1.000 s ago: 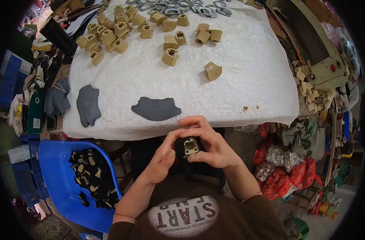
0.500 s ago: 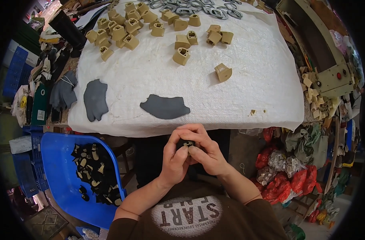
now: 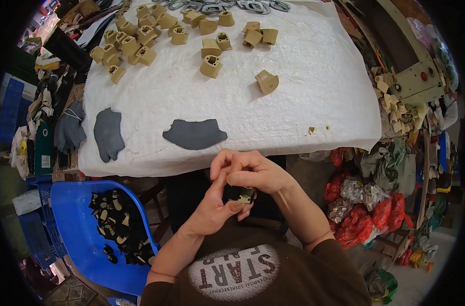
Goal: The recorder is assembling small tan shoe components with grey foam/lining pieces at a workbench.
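- Compared with a second ago, the part (image 3: 244, 194) is turned so its tan face no longer looks up at the camera; both hands have closed over it and only a tan edge and some black show between the fingers.
- It sits at lower centre of the frame, in front of the chest and just below the table's near edge, held off the table, probably so it can be turned freely.
- Left hand (image 3: 213, 206) cups it from below, thumb tip pressed against its tan edge as a support.
- Right hand (image 3: 255, 173) lies over the top, fingers curled and pressed together onto it, pinching it against the left hand.
- Just above, a dark grey sheet (image 3: 194, 134) lies near the edge of the white cloth (image 3: 314, 97), within easy reach; a second grey piece (image 3: 108, 134) lies at left.
- Tan blocks (image 3: 140, 41) are spread over the upper left of the cloth, one block (image 3: 266, 81) apart.
- At lower left, a blue bin (image 3: 74, 224) holds black-and-tan pieces, set beside the left arm, likely for dropping them in.
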The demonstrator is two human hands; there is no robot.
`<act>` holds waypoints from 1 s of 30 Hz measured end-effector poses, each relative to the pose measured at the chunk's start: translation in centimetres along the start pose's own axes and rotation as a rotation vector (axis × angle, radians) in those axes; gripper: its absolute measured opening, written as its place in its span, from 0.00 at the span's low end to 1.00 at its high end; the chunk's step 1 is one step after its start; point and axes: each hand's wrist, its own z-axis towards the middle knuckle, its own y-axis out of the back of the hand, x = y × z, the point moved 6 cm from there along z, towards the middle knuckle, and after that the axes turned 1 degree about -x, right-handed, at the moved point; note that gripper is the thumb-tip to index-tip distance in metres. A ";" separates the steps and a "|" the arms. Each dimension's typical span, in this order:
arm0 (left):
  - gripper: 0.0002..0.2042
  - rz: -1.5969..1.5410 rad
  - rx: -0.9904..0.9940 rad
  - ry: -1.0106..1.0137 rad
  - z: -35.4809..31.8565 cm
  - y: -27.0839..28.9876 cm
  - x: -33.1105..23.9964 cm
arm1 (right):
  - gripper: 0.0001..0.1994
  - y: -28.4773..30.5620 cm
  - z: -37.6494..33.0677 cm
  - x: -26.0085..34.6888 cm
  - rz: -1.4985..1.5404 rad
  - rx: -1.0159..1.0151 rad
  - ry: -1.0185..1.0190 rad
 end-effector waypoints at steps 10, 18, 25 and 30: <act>0.28 -0.079 -0.146 -0.108 0.1 0.7 -1.1 | 0.10 -1.2 -1.9 -0.5 -0.268 -0.310 0.187; 0.13 -0.123 -0.399 -0.086 0.1 1.6 -0.9 | 0.17 -1.6 -2.7 -2.5 -0.055 -0.377 0.024; 0.16 -0.068 -0.405 -0.134 0.0 1.3 -1.1 | 0.14 -2.0 -2.4 -1.0 -0.353 -0.449 0.309; 0.27 -0.167 -0.267 -0.162 0.2 1.6 -2.3 | 0.18 -0.3 -2.7 -0.2 -0.268 -0.499 0.258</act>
